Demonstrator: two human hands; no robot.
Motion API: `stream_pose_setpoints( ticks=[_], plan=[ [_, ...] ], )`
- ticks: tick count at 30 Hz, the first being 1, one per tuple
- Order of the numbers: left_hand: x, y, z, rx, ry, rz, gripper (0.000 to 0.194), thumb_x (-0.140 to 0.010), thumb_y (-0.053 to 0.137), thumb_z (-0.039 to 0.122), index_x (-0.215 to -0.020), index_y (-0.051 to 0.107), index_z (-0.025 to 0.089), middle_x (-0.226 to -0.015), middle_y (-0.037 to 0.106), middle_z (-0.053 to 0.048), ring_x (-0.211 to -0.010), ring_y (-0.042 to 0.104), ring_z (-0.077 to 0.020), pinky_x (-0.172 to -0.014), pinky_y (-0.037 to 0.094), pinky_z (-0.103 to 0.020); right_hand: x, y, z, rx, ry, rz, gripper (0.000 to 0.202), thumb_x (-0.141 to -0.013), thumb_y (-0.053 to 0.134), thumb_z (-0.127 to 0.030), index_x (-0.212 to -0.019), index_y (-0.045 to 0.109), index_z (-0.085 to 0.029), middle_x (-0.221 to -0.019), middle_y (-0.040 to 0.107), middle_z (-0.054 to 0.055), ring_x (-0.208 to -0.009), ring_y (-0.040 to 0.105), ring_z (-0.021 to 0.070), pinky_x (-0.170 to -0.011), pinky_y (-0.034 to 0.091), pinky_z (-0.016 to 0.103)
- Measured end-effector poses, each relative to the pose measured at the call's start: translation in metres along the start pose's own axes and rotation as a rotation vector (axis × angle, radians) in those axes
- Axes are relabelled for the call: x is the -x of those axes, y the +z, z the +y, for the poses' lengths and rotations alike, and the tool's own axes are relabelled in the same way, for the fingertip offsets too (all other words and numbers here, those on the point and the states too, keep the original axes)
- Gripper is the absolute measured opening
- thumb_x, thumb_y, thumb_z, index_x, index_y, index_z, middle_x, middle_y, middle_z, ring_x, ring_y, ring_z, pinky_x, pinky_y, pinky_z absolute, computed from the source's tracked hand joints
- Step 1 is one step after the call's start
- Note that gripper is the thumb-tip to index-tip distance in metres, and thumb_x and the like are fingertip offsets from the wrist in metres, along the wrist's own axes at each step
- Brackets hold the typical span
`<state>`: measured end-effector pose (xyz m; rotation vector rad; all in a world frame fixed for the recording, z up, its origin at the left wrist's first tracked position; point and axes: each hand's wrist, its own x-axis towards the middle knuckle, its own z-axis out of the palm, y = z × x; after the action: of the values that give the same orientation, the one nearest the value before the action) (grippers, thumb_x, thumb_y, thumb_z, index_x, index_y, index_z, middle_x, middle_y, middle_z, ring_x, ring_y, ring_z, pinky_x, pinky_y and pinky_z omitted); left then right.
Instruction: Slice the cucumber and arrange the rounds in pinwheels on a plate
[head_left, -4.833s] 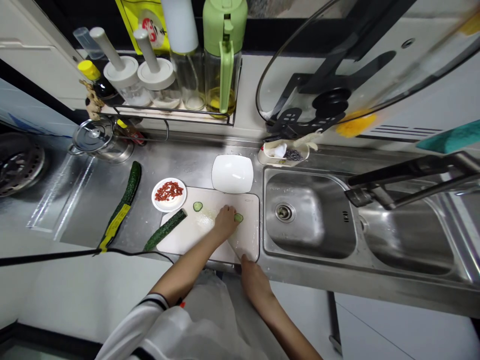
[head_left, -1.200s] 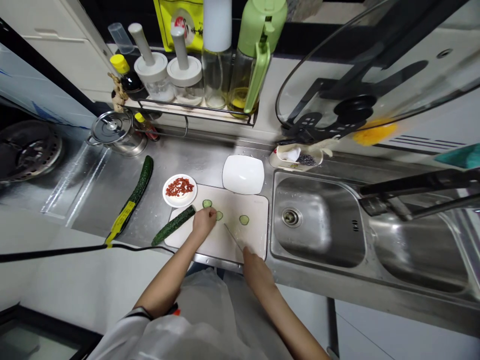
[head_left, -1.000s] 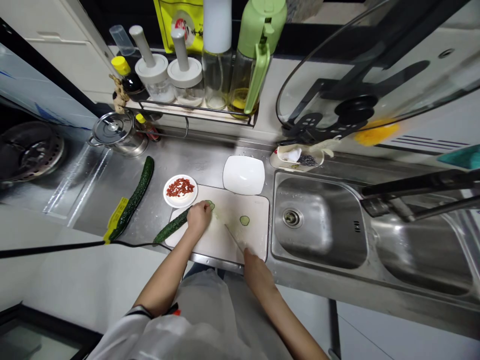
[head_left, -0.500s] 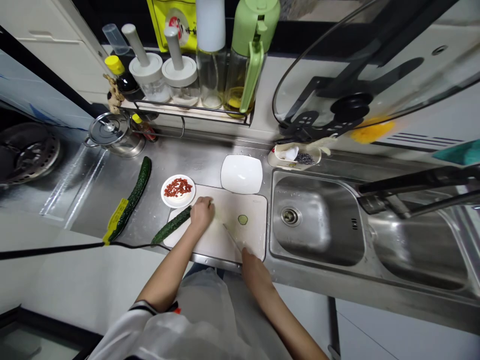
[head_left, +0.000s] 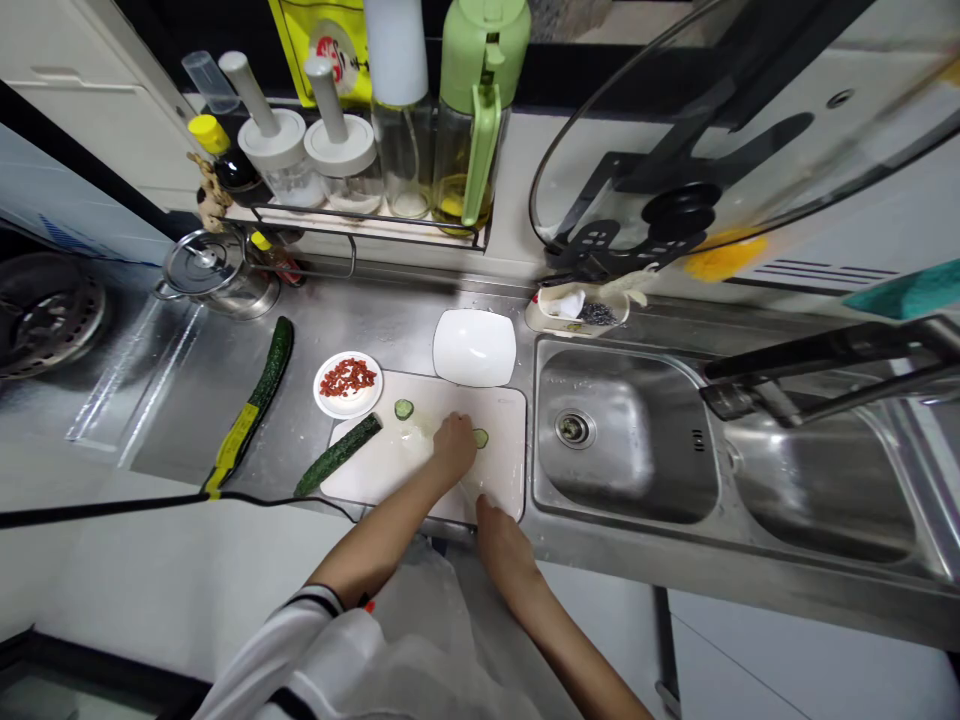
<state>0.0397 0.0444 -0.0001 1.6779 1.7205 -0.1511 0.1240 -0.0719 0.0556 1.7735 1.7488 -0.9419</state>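
Note:
A white cutting board [head_left: 360, 480] lies on the steel counter. My left hand [head_left: 455, 447] is closed over its middle, touching or just beside a cucumber slice [head_left: 481, 438]; what its fingers hold is hidden. Near the board's front right edge, my right hand [head_left: 501, 540] is wrapped round the handle of a knife, whose blade shows only faintly under my left hand. Another cucumber slice [head_left: 403, 409] lies near the back edge of the board. The cut cucumber [head_left: 337, 456] rests across the board's left edge, touched by neither hand.
Behind the board are a plate of red pieces [head_left: 348, 378] and a white dish [head_left: 474, 348]. A whole cucumber [head_left: 272, 375] with a yellow label lies left. The sink [head_left: 630, 440] is at the right. A black cord [head_left: 105, 507] crosses the front left.
My left hand has let go of the cut cucumber and moved right, to the slice. The slice near the back edge now shows. The view has shifted slightly.

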Motion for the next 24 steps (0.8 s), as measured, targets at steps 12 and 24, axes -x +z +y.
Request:
stream_pose_setpoints(
  ticks=[12,24],
  plan=[
    [-0.001,0.006,0.000,0.089,-0.044,0.040,0.018,-0.081,0.051,0.012,-0.096,0.060,0.014,-0.106,0.059,-0.013,-0.099,0.057,-0.0218,-0.082,0.043,-0.029,-0.001,-0.001,0.001,-0.025,0.004,-0.014,0.047,-0.089,0.020,-0.001,-0.122,0.051,-0.010,-0.103,0.066,0.017,-0.097,0.065,0.0234,-0.073,0.050,0.030],
    [-0.014,0.006,-0.024,0.304,-0.081,0.033,0.009,-0.074,0.063,0.019,-0.082,0.067,0.021,-0.084,0.070,-0.001,-0.078,0.061,-0.0146,-0.067,0.043,-0.023,0.000,0.001,0.004,0.004,0.008,-0.007,0.044,-0.089,0.023,-0.001,-0.121,0.052,-0.012,-0.101,0.066,0.017,-0.095,0.066,0.0212,-0.071,0.050,0.026]
  ],
)
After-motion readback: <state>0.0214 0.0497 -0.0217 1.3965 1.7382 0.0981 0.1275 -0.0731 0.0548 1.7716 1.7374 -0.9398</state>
